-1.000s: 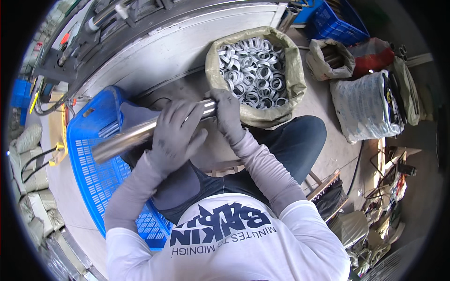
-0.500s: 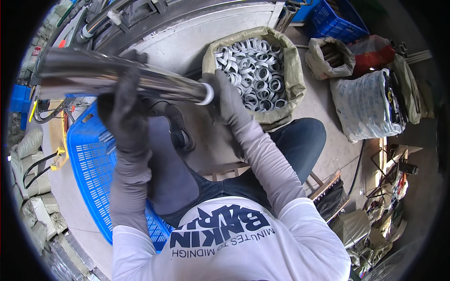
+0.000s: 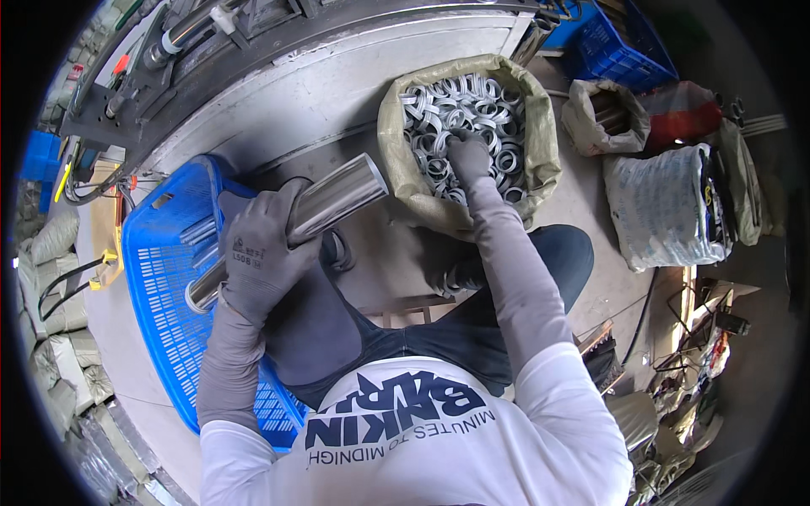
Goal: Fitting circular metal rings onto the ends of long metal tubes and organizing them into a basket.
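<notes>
My left hand (image 3: 266,240), in a grey glove, is wrapped round a shiny metal tube (image 3: 339,199) that slants over my left thigh. The tube's upper right end shows no ring, while a white ring (image 3: 193,298) sits on its lower left end, over the blue basket (image 3: 160,312). My right hand (image 3: 469,158), gloved too, reaches down among many white-grey rings (image 3: 451,110) in an open woven sack (image 3: 542,126). Its fingers look drawn together, with their tips partly hidden among the rings; I cannot see what is between them.
More tubes (image 3: 202,236) lie in the blue basket. A metal machine bench (image 3: 337,93) stands ahead. To the right are a smaller sack (image 3: 582,126) of brown tubes, a stuffed white bag (image 3: 658,211) and a blue crate (image 3: 620,51).
The tube came down and leftward, its ringed end now at the lower left and its other end at the upper right. My right hand left the ringed end and went into the sack.
</notes>
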Available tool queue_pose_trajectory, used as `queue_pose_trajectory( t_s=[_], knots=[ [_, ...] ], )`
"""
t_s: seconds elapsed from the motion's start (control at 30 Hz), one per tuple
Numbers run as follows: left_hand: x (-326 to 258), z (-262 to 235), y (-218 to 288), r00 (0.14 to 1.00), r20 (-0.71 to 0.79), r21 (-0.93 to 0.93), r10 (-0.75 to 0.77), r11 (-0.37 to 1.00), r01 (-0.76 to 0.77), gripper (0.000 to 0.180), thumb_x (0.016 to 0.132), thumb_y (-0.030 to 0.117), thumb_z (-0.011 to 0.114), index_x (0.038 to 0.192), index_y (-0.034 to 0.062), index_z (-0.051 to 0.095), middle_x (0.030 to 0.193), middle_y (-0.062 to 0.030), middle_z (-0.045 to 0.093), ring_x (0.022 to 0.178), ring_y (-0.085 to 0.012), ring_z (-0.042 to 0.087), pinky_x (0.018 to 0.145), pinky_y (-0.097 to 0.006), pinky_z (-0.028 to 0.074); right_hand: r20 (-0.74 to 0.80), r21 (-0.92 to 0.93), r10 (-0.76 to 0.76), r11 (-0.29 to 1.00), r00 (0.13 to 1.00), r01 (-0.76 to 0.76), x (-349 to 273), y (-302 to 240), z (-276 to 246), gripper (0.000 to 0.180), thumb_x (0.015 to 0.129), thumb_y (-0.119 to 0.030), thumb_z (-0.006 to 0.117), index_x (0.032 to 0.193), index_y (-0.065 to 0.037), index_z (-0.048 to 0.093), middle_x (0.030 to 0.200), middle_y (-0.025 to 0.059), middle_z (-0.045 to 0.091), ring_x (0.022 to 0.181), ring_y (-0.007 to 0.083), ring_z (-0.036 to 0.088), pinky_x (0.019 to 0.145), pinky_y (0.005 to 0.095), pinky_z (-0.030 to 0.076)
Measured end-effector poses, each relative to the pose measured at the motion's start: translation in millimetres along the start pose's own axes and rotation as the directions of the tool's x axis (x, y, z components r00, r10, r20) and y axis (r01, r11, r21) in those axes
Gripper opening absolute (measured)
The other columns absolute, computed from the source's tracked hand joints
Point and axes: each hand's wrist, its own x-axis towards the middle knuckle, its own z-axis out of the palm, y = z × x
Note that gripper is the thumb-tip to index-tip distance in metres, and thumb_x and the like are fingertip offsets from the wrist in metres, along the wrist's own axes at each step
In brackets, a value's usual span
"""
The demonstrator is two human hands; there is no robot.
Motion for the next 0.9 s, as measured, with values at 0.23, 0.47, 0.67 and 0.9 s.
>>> queue_pose_trajectory(
  t_s=[0.23,0.47,0.67,0.9],
  knots=[
    [-16.9,3.0,0.9,0.996,-0.033,0.029,0.078,0.997,-0.077,0.065,0.073,0.021,0.078,0.134,0.0052,0.063,0.105,-0.0157,0.067,0.1,-0.0359,0.066,0.087,-0.047,0.051,-0.029,0.439,-0.743,0.592,0.669,0.676,-92.8,-99.3,-73.3,0.03,0.095,-0.01,0.069,0.122,0.003,0.074,0.109,0.0059,0.077,0.097,0.0115,0.07,0.088,0.0262,0.056],
    [-23.6,8.6,7.8,0.991,-0.04,0.049,0.128,0.991,-0.126,0.061,0.072,0.022,0.078,0.129,0.0062,0.064,0.103,-0.0136,0.067,0.096,-0.034,0.067,0.083,-0.046,0.052,0.214,0.715,-0.627,0.623,0.749,0.317,-137.9,-123.4,-82.8,0.032,0.103,-0.012,0.059,0.131,0.0,0.07,0.11,0.004,0.075,0.097,0.01,0.068,0.088,0.0257,0.056],
    [-25.2,13.6,0.2,0.99,-0.056,0.079,0.133,0.989,-0.128,0.059,0.071,0.023,0.079,0.126,0.0081,0.064,0.101,-0.0118,0.067,0.093,-0.0328,0.067,0.082,-0.046,0.054,0.349,0.781,-0.402,0.625,0.847,-0.025,-165.1,-148.2,-90.0,0.036,0.106,-0.008,0.053,0.139,0.0,0.065,0.127,0.0071,0.072,0.093,0.0074,0.068,0.071,0.0212,0.056],
    [-23.1,15.7,1.4,0.989,-0.042,0.083,0.144,0.987,-0.141,0.062,0.07,0.023,0.079,0.128,0.0082,0.063,0.102,-0.012,0.067,0.095,-0.0328,0.067,0.083,-0.046,0.054,0.163,0.823,-0.486,0.547,0.858,0.154,-175.8,-150.6,-80.8,0.037,0.107,-0.012,0.044,0.133,-0.001,0.068,0.121,0.0103,0.073,0.095,0.0132,0.07,0.076,0.0246,0.056]
  ],
)
